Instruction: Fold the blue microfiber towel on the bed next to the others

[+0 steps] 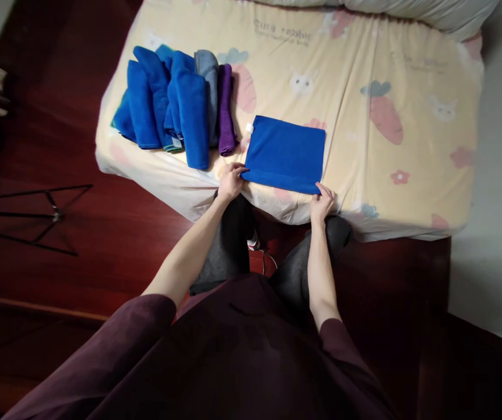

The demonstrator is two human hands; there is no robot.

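A blue towel [285, 153] lies flat as a rectangle on the bed, with a small white tag [249, 128] at its far left side. My left hand [232, 182] pinches the towel's near left corner. At the near right corner, my right hand [322, 203] has its thumb and fingers closed on the edge. To the left of this towel, several rolled or folded blue towels [192, 111] lie in a heap, beside a grey towel [209, 87] and a purple rolled towel [226, 111].
The bed has a pale yellow sheet [347, 151] with carrot and rabbit prints. A light pillow or quilt [425, 14] lies along the far edge. A black tripod [56, 216] stands on the dark red floor at left. A white wall [495, 204] is at right.
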